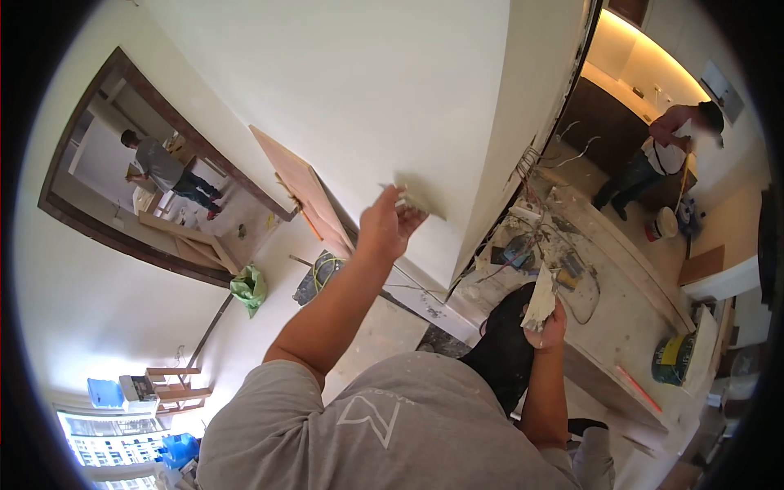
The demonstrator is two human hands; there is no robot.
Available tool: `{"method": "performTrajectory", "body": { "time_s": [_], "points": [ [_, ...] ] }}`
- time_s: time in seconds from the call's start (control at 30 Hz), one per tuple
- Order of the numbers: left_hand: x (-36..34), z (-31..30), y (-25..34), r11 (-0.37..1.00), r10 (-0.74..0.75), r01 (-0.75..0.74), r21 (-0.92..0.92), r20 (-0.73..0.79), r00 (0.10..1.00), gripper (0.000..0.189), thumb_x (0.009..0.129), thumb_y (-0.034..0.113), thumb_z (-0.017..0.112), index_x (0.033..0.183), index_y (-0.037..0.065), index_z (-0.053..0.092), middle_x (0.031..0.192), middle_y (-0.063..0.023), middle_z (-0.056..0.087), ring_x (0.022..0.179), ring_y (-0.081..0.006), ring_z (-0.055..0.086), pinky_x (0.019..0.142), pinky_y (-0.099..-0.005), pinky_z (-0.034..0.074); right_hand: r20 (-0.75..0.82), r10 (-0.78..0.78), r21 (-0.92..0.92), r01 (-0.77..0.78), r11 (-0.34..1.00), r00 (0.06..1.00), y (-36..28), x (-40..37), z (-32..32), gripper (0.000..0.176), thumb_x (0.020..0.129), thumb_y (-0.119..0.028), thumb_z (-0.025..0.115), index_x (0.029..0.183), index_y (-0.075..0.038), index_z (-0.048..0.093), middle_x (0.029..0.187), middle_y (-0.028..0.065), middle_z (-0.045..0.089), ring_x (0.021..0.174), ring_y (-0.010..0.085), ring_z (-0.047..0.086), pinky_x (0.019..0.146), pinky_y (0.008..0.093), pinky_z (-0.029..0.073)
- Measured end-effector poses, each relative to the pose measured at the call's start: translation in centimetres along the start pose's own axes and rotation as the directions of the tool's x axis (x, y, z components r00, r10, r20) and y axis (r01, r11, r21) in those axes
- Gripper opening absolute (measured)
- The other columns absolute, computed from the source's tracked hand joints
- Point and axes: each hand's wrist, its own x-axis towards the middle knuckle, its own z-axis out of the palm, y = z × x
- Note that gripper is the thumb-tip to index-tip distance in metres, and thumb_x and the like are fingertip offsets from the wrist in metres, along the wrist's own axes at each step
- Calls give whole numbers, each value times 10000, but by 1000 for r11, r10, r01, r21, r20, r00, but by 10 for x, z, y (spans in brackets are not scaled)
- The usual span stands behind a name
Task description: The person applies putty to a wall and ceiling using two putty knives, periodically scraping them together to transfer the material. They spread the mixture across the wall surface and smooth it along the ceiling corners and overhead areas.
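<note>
Against the white wall (pixel 351 90), my left hand (pixel 390 222) is closed around a small putty knife (pixel 418 201), whose blade lies close to the wall surface and casts a shadow. Lower down on the right, my right hand (pixel 549 328) grips a wide scraper (pixel 540 300) with pale putty on its face. My right hand is near my dark-clad leg, away from the wall.
A wooden board (pixel 302 189) leans on the wall. Cables and tools (pixel 523 245) lie on the dusty floor. A putty bucket (pixel 673 359) stands at right, a green sack (pixel 249 290) at left. One person (pixel 171 175) is beyond the doorway, another (pixel 661 155) at upper right.
</note>
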Motion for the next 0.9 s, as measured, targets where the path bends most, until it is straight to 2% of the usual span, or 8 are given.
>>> {"method": "performTrajectory", "body": {
  "time_s": [0.2,0.5,0.53,0.6,0.7,0.73,0.87,0.9],
  "points": [
    [-46,22,63,993,121,-118,-29,305,945,349,889,128,534,1160,-90,509,1115,-201,600,997,-316,631,900,-430,537,123,37,-46,-31,998,992,6,13,-20,360,1000,-256,449,1266,-38,556,1106,71,674,970,210,665,838,348,536],
    [-28,-124,-51,987,29,-38,158,60,998,298,865,42,544,1146,-53,563,1046,-174,639,927,-267,648,743,-386,546,28,24,-112,-21,993,999,4,12,0,396,973,-280,497,1286,-46,555,1195,89,654,1085,246,643,936,414,522],
    [-60,-99,-46,913,165,-168,373,40,986,286,873,115,584,1089,-72,583,931,-166,661,857,-243,657,699,-363,530,60,4,-118,3,993,998,8,5,9,393,969,-294,512,1275,-54,563,1191,83,657,1084,247,644,930,433,523],
    [-83,-92,-33,306,188,-114,945,57,980,409,865,230,629,1146,-63,583,929,-213,672,954,-321,669,776,-421,523,24,108,-126,-104,987,994,20,13,-9,424,955,-309,531,1294,-54,553,1211,89,649,1103,257,636,957,447,510],
    [-105,-86,-34,-3,302,-632,775,604,738,294,840,115,631,1114,12,661,1093,-232,665,1035,-389,631,900,-420,500,70,197,-126,-188,974,978,51,13,24,418,950,-310,537,1275,-49,564,1192,104,654,1103,279,633,964,465,501],
    [-94,-86,-33,-45,292,-867,496,837,463,371,767,0,636,1130,66,672,1084,-195,671,1009,-351,637,885,-426,508,90,258,-98,-249,963,962,60,14,41,409,948,-308,542,1261,-46,572,1184,107,657,1098,288,633,957,471,501],
    [-114,-62,-24,-305,210,-923,233,962,174,484,717,-46,629,1194,32,631,1013,-143,671,948,-306,626,823,-381,528,12,115,-197,-110,974,993,64,-10,135,374,986,-271,483,1263,-30,553,1206,124,641,1082,320,629,932,491,496],
    [-115,-65,-23,-281,211,-917,283,950,229,490,722,-49,621,1205,31,628,1018,-136,672,966,-306,623,829,-377,526,43,85,-176,-76,981,995,60,-8,146,367,994,-263,469,1267,-29,547,1213,126,637,1080,325,628,928,495,495]
  ]
}}
